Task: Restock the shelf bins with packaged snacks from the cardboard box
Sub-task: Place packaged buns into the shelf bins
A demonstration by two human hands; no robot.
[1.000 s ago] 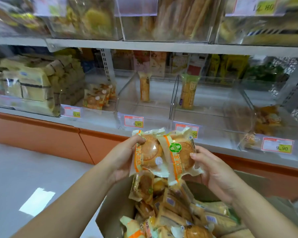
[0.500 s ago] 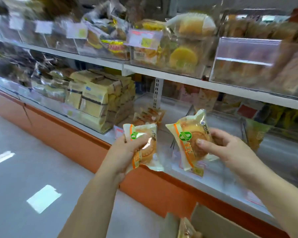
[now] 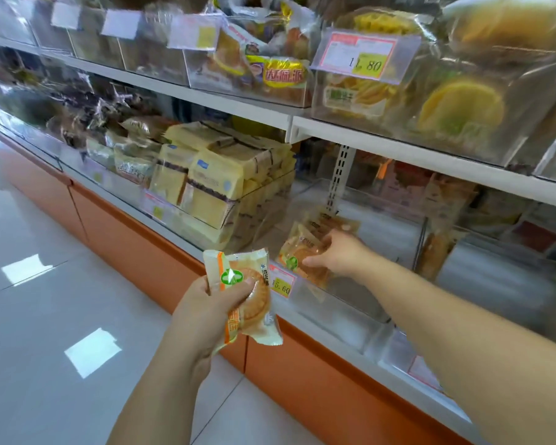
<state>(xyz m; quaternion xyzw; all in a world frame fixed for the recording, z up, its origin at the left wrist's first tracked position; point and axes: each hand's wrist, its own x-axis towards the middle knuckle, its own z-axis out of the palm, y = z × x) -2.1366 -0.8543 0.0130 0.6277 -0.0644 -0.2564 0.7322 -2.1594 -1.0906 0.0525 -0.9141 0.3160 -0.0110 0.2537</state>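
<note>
Change: the right hand has gone forward from the air before the shelf into the clear plastic shelf bin and took its packet along. The left hand has come lower and keeps its own packet.
Left hand: fingers and thumb are curled around a cream and orange plastic packet with a round brown cake. It is held upright, before the front edge of the lower white shelf.
Right hand: it is inside the bin, thumb and fingers closed on the second packet of the same kind. This packet leans against the inside of the bin's front wall, near its left corner.
Bin: it stands at the front edge of the lower shelf. A pink and yellow price tag sits at the left end of its front wall.
Back of bin: more packets of the same kind lie behind the right hand.
Next bin to the left: a stack of pale yellow wrapped cakes.
Upper shelf: clear bins with yellow pastries and a price tag reading 11.80.
Under the shelf: orange base panel.
</note>
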